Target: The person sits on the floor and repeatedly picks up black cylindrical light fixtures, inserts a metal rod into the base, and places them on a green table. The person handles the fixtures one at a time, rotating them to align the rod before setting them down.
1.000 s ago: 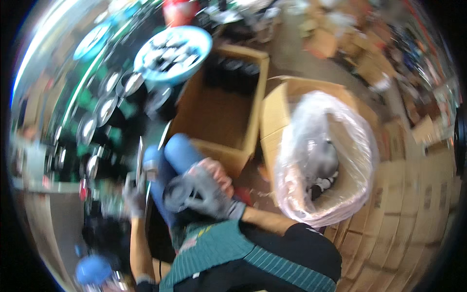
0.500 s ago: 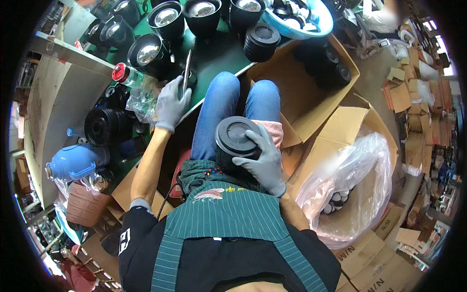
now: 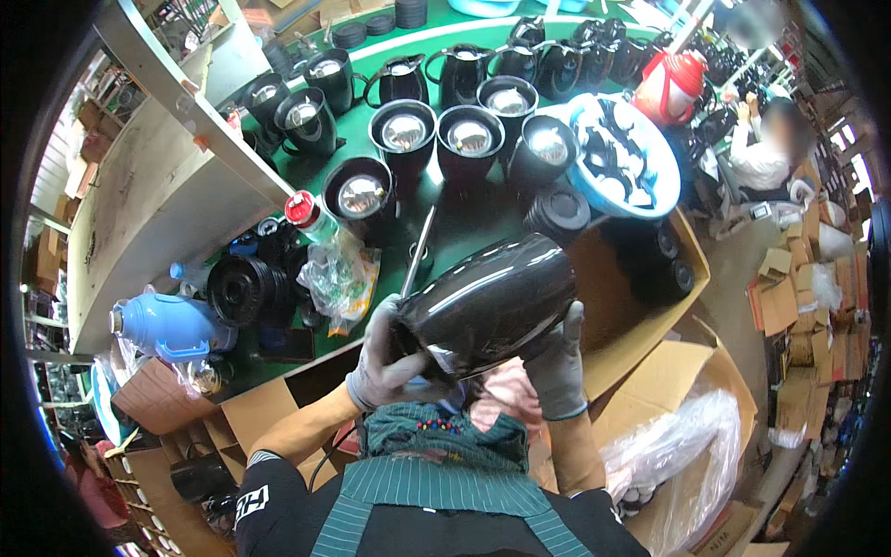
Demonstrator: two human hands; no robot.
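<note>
A glossy black jug body [image 3: 492, 297] is held tilted on its side above my lap, its wider end toward the upper right. My left hand [image 3: 382, 362], in a grey glove, is closed around its lower left end. My right hand [image 3: 560, 367], gloved as well, supports its right end from below, with the thumb up along its side. A slim metal rod [image 3: 420, 246] rises from beside my left fingers; whether they grip it is hidden. Beyond the jug, similar black jugs with silvery insides [image 3: 470, 135] stand on the green table [image 3: 445, 209].
A blue basin [image 3: 670, 181] of black and white parts stands at right, near stacked black discs [image 3: 559, 212]. Cardboard boxes [image 3: 650, 376] are at my right. A clear plastic bag [image 3: 342, 278] and blue flask [image 3: 172, 325] lie left. Another person [image 3: 766, 153] sits far right.
The jug has gone from standing on my lap, round base up under my right hand, to tilted and raised. My left hand has come from the table edge onto it. The view has tipped upward.
</note>
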